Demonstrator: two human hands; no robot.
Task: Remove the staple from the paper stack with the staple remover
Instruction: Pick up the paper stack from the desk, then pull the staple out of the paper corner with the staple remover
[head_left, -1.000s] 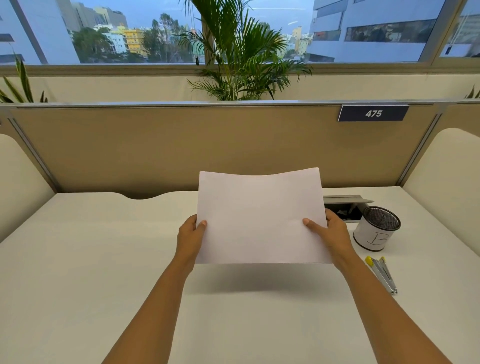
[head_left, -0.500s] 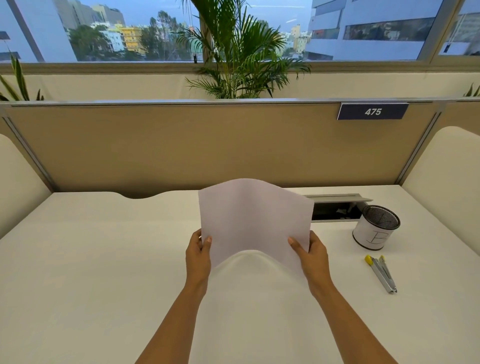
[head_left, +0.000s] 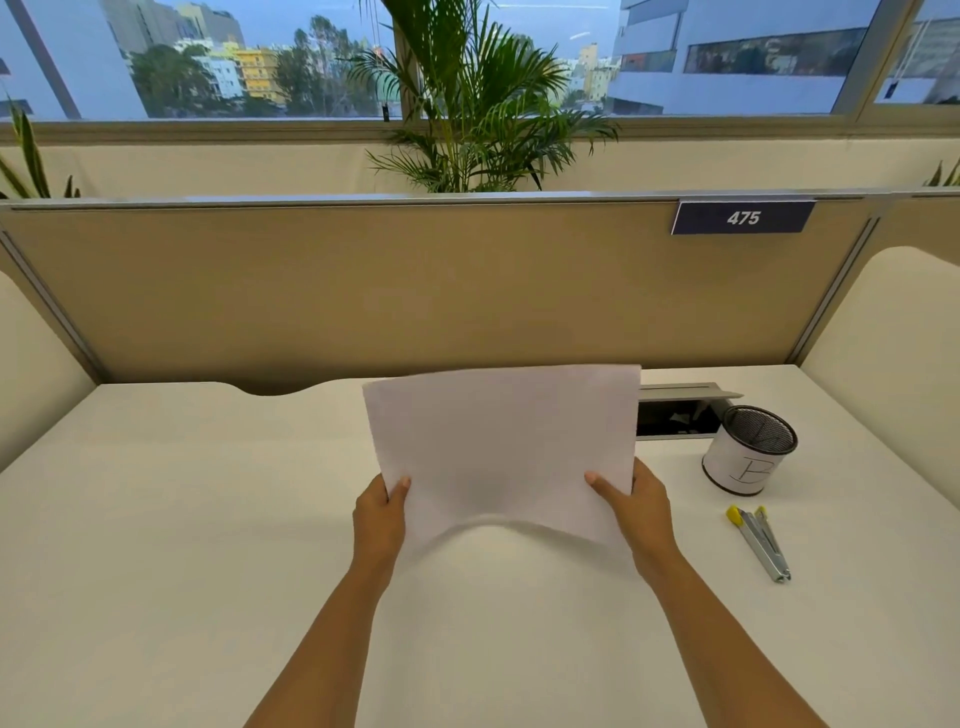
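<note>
A white paper stack (head_left: 501, 441) is held up over the middle of the white desk (head_left: 182, 519), its near edge bowed upward. My left hand (head_left: 379, 517) pinches its lower left edge and my right hand (head_left: 636, 506) pinches its lower right edge, thumbs on top. No staple shows on the visible face. The staple remover (head_left: 761, 540), a silver metal tool with a yellow tip, lies flat on the desk to the right of my right hand, a hand's width away.
A white mesh pen cup (head_left: 748, 449) stands at the right, behind the remover. An open cable hatch (head_left: 678, 415) sits in the desk behind the paper. Tan partition panels (head_left: 415, 291) wall the back and both sides.
The paper dropped lower and bowed as my hands came closer together, then spread out again and flattened; the sheet's far edge now tilts to the right.
</note>
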